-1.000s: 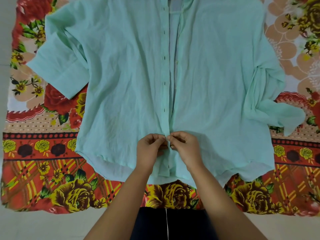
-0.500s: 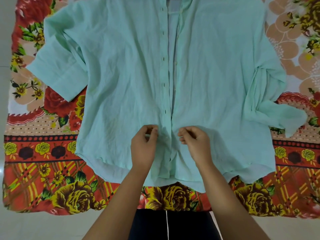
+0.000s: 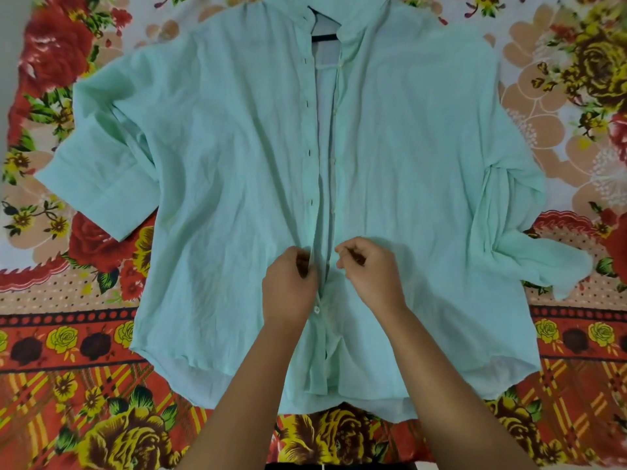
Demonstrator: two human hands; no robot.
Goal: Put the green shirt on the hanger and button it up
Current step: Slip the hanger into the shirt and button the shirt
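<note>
Shirt: the mint-green crinkled button-front shirt (image 3: pixel 220 198) lies flat, front up, on a red and orange floral cloth (image 3: pixel 68 334); its front gapes from the collar down to the hands.
Hanger: a thin black hanger (image 3: pixel 322 37) shows inside the collar opening.
Left hand: the left hand (image 3: pixel 291 286) has its fingers curled, pinching the buttonhole edge.
Right hand: the right hand (image 3: pixel 369 276) sits just beside it with fingers curled; whether it grips cloth cannot be told.
Button: a small white button (image 3: pixel 317 310) sits fastened just below.

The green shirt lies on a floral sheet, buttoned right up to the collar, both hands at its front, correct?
No: the head view shows the green shirt open from the left hand and right hand up to the collar. The rest is right.
</note>
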